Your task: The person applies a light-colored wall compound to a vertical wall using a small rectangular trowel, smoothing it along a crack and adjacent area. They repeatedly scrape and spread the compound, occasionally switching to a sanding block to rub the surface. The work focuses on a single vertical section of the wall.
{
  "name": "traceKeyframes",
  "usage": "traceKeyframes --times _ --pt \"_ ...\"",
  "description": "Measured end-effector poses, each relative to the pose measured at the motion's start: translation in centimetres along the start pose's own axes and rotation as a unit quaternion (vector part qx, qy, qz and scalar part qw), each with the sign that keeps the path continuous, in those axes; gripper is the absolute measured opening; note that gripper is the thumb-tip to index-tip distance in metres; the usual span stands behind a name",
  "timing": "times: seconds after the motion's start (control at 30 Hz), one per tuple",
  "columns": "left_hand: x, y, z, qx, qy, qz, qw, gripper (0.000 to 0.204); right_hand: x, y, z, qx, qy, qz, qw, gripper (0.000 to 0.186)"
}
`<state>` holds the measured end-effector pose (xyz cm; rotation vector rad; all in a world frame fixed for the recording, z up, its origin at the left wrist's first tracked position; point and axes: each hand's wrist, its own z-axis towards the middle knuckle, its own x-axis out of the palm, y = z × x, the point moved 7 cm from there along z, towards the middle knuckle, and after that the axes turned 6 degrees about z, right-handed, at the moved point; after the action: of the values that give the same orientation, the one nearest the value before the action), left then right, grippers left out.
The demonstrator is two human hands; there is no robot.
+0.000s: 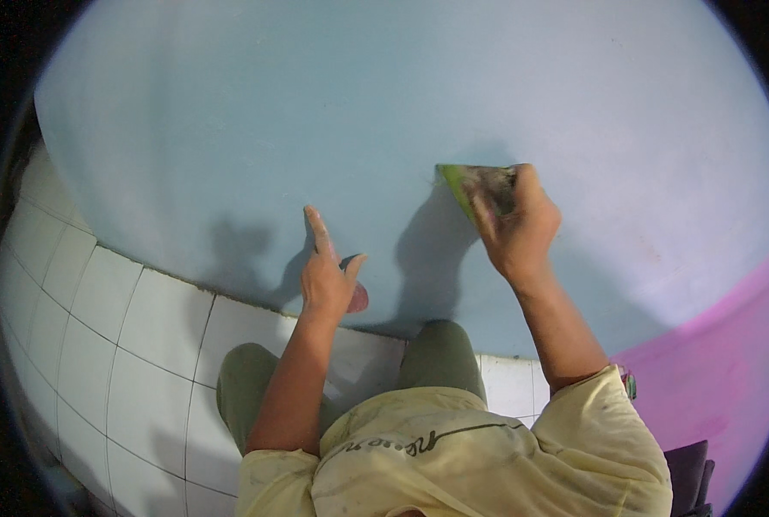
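My right hand [525,220] grips a green-edged scraper [457,181] with a dirty, dark-streaked face, held against the pale blue-grey wall [341,103] right of centre. My left hand [322,276] rests at or very near the wall lower and to the left, index finger stretched up and thumb spread out, dusted with pale powder. Just beside its palm is a small rounded reddish thing [357,299], partly hidden, that I cannot make out.
A white tiled floor [143,353] runs along the wall's foot, under my bent knees. A pink wall section [712,379] is at the right, with a dark object [686,470] low beside it and a small colourful thing near my right sleeve.
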<state>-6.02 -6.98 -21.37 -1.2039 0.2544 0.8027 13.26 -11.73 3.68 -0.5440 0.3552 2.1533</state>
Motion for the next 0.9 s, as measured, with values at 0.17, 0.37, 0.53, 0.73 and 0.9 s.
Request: traceKeyframes --times 0.17,0.37,0.53,0.73,0.9 --pt "-0.1 -0.5 -0.2 0.007 -0.004 -0.005 1.000 0.132 1.3 -0.3 -1.9 -0.023 0.097 -0.067 0.993 0.030" --pt "-0.2 -0.2 -0.3 0.010 -0.005 -0.003 1.000 0.132 1.5 -0.5 -0.7 0.004 0.048 0.027 0.998 0.027" --pt "-0.5 -0.1 -0.3 -0.061 0.099 -0.032 0.993 0.124 4.6 0.8 -4.4 -0.046 0.141 -0.068 0.986 0.026" --pt "0.0 -0.4 -0.4 0.018 -0.002 -0.037 0.999 0.127 6.0 1.0 -5.1 -0.120 0.295 -0.114 0.941 0.031" --pt "-2.9 4.4 -1.4 -0.244 -0.021 -0.133 0.960 0.096 -2.9 -0.2 -1.4 0.071 0.098 0.093 0.988 0.022"
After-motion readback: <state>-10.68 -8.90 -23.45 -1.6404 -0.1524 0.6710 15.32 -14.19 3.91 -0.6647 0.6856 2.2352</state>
